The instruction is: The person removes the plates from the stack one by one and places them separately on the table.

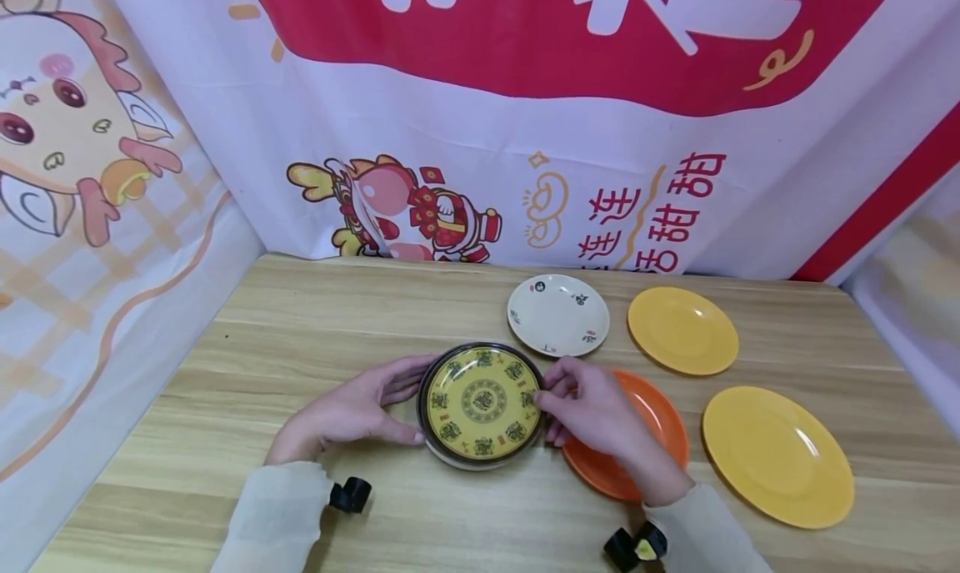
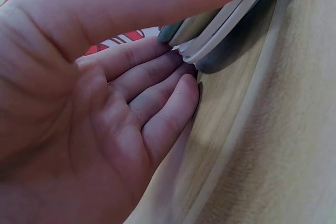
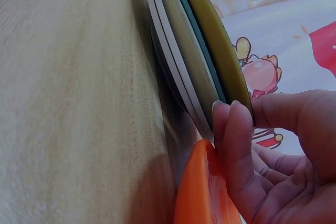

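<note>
A stack of plates [image 3: 181, 51] stands on the table, topped by a yellow patterned plate [image 1: 483, 431] with a dark rim. Edges of green, cream and white plates show below it in the right wrist view. My left hand [image 1: 352, 410] lies along the stack's left side, fingers extended and thumb apart, fingertips right at the plate edges [image 2: 220, 30]. On the opposite side, my right hand [image 1: 596, 410] pinches the patterned plate's rim, thumb over the top and fingertips at the edge below. An orange plate [image 1: 660, 423] lies partly hidden under the right hand and forearm.
Behind the stack lies a white plate [image 1: 558, 314] with small dark marks. Two plain yellow plates, one farther back [image 1: 682, 331] and one nearer [image 1: 780, 456], lie to the right. A printed cloth [image 1: 465, 123] hangs along the table's back edge.
</note>
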`<state>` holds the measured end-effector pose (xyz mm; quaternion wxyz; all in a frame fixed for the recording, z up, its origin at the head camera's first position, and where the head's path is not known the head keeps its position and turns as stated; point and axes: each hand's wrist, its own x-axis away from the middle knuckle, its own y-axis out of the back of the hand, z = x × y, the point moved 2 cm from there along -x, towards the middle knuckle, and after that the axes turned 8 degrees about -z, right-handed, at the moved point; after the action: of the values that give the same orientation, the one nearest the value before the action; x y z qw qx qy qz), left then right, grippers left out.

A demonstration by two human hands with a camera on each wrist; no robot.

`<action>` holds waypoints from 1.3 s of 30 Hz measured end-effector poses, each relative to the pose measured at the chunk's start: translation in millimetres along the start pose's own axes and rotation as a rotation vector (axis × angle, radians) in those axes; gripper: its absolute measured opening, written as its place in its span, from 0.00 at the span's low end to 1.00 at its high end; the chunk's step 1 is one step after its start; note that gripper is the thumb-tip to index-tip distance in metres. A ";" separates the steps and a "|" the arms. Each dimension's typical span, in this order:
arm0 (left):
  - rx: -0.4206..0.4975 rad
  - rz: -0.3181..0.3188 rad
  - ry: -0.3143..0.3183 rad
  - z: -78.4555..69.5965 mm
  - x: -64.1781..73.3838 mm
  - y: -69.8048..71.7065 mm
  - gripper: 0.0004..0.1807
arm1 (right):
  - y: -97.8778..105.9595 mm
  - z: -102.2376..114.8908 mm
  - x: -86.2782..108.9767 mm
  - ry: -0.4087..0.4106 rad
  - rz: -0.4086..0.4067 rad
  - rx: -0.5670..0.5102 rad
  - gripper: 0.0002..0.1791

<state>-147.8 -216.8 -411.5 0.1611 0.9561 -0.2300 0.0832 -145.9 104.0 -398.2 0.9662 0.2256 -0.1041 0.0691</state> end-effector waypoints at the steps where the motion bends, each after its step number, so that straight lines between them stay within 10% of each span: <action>1: 0.000 -0.002 0.003 0.1 -0.1 0.2 0.58 | 0.1 0.1 -0.1 0.001 0.001 -0.001 0.10; 39: -0.017 0.002 -0.005 0.7 0.1 1.4 0.57 | 10.4 2.2 -0.7 0.010 -0.066 -0.071 0.11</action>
<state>-148.3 -218.2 -411.7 0.1684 0.9547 -0.2320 0.0792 -148.8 112.2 -392.1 0.9759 0.1939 -0.0941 0.0348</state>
